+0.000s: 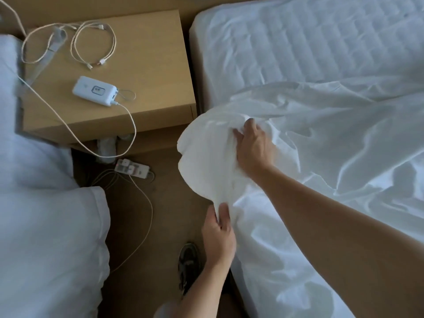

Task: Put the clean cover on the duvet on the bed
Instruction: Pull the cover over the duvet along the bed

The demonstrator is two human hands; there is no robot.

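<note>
A white duvet cover point(321, 143) lies rumpled across the bed on the right, over a quilted white mattress pad point(309, 42). One corner of the cover point(206, 152) bulges out past the bed's left edge. My right hand point(252, 148) reaches in from the right and grips a fold near the top of that corner. My left hand point(218, 235) is below it and pinches the cover's lower edge between thumb and fingers. I cannot tell whether the duvet is inside the cover.
A wooden nightstand point(149, 65) at upper left carries a white power bank point(95, 90) and coiled cables point(91, 44). A power strip point(133, 168) and cords lie on the brown carpet between the beds. White bedding point(46, 226) fills the left. My shoe point(189, 265) stands by the bed.
</note>
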